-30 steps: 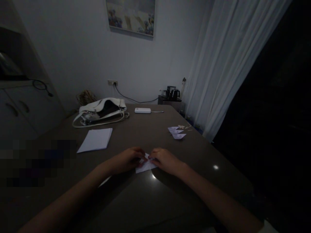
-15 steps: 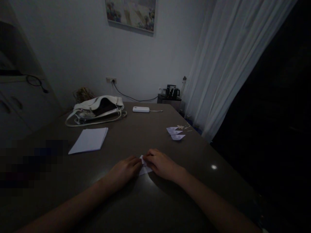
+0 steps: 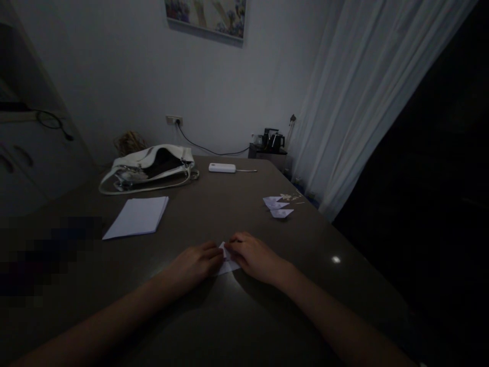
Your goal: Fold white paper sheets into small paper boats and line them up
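A small piece of folded white paper [image 3: 228, 266] lies on the dark table in front of me, its pointed top showing between my fingers. My left hand [image 3: 198, 262] is closed on the paper's left side, fingers curled together. From the right, my right hand [image 3: 254, 256] pinches the same paper near its point. Both hands partly cover the folds. Farther off to the right, several folded white paper boats [image 3: 281, 213] sit close together.
A stack of white paper [image 3: 137, 216] lies at the left. Behind it is an open white handbag [image 3: 153, 168]. A white power bank [image 3: 222, 167] with a short cable lies at the far edge. Small pale bits [image 3: 288, 197] are scattered beyond the boats, near the table's right edge.
The view has tilted and shifted slightly, so the background sits a little higher. My hands keep nearly the same hold on the folded paper.
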{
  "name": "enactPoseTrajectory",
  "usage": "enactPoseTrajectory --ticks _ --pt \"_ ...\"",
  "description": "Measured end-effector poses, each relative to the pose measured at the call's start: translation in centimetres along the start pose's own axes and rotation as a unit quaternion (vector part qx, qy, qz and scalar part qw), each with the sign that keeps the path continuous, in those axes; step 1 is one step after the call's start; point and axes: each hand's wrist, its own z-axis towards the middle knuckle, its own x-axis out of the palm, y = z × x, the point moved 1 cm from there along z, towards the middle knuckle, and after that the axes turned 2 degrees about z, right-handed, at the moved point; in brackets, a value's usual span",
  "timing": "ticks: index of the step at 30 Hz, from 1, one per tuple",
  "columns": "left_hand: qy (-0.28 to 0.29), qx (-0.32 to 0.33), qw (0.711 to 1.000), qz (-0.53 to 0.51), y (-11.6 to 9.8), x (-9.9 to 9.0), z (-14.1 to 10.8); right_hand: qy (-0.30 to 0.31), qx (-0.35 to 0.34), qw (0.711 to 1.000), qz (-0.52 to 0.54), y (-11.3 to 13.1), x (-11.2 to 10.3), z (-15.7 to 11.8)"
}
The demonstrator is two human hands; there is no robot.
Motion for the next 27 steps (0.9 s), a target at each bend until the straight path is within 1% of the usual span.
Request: enactPoseTrajectory --ticks 3,8,13,15,19,23,27 --pt "-0.010 0.000 1.000 -0.024 0.0 0.0 0.0 0.001 0.002 1.000 -0.001 -0.1 0.0 0.0" --pt "-0.003 -0.009 0.999 -0.048 -0.3 -0.6 0.1 -0.006 -0.002 1.000 0.003 0.0 0.0 -0.1" --pt "0.038 -0.039 0.996 -0.075 -0.4 -1.5 0.4 -0.017 -0.007 1.000 0.000 0.3 -0.4 -0.2" --pt "0.045 -0.046 0.994 -0.089 -0.3 -1.6 0.4 -0.015 -0.011 1.000 -0.004 0.5 -0.6 -0.2" --pt "0.033 -0.049 0.994 -0.097 -0.2 -1.5 0.4 -0.014 -0.010 1.000 -0.018 0.7 -0.7 -0.3" --pt "0.030 -0.052 0.994 -0.089 -0.1 -1.3 0.3 -0.018 -0.014 1.000 -0.004 0.6 -0.3 -0.4" --pt "0.023 -0.048 0.995 -0.088 -0.1 -1.1 0.3 -0.008 -0.014 1.000 0.000 0.3 0.0 -0.4"
